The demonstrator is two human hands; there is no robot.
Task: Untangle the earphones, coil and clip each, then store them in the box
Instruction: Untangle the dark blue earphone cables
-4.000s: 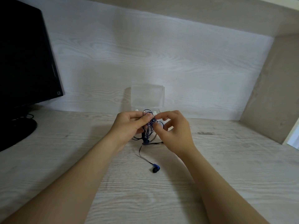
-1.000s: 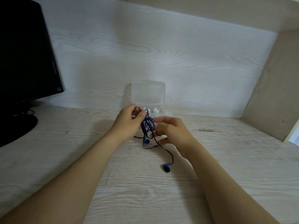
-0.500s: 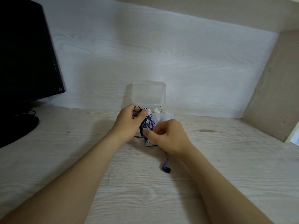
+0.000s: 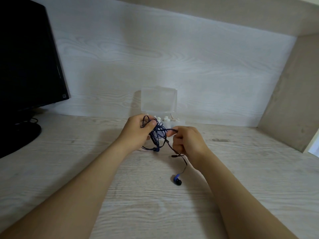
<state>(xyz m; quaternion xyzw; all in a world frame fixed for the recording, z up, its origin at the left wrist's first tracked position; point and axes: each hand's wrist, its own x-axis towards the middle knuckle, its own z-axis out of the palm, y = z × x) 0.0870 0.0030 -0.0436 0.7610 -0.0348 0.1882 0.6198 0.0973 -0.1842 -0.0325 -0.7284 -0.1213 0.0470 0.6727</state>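
Note:
A tangled bundle of dark blue earphone cable (image 4: pixel 158 133) hangs between my hands above the wooden desk (image 4: pixel 155 204). My left hand (image 4: pixel 138 131) grips the top of the bundle, thumb pressed over the loops. My right hand (image 4: pixel 187 144) pinches a strand of the cable and pulls it to the right. One blue and black earbud (image 4: pixel 177 180) lies on the desk below my right hand, its cable running up into that hand. Behind my hands stands a clear plastic box (image 4: pixel 158 100) with its lid up; small white pieces (image 4: pixel 165 119) show inside.
A black monitor (image 4: pixel 25 57) on a round stand (image 4: pixel 22 135) fills the left side. A white wood-grain wall backs the desk, and a beige side panel (image 4: pixel 293 100) closes the right. A shelf runs overhead.
My right hand has moved right and now pulls a strand out of the bundle. The loose earbud has shifted slightly on the desk. My left hand keeps its grip.

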